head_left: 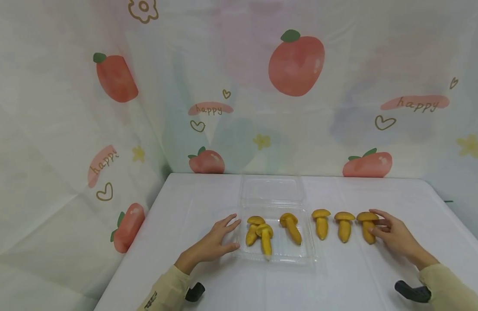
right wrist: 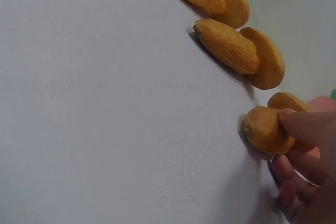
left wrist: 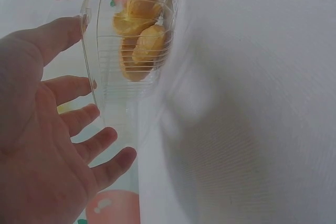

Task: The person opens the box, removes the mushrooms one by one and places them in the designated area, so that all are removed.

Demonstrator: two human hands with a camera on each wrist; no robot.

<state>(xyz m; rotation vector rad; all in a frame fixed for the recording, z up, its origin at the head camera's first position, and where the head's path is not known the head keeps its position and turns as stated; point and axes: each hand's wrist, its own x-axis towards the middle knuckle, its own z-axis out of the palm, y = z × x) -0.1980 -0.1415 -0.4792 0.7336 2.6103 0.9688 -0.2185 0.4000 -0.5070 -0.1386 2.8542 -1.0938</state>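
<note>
Lying on the white table [head_left: 348, 280], the clear box [head_left: 279, 245] has its lid [head_left: 272, 190] folded back flat behind it and three yellow mushrooms inside. Two of these sit together in the left half: the rear mushroom [head_left: 255, 220] has its cap to the back, and the front mushroom [head_left: 266, 245] overlaps it in view, its stem pointing to the box's front wall. The slanted mushroom [head_left: 294, 232] lies apart from them in the right half, cap to the back left, stem toward the front right. Three more mushrooms are outside the box, in a row to its right, caps to the back: the near one [head_left: 322, 225] just beside the box, the middle one [head_left: 344, 227], and the end one [head_left: 366, 225]. The right hand [head_left: 398, 236] pinches the end one, thumb on its stem; whether that mushroom bears on the table I cannot tell. The left hand [head_left: 213, 242] holds nothing, fingers well spread at the box's left rim; contact there is unclear. Behind the table hangs a cloth [head_left: 239, 56] printed with peaches.
</note>
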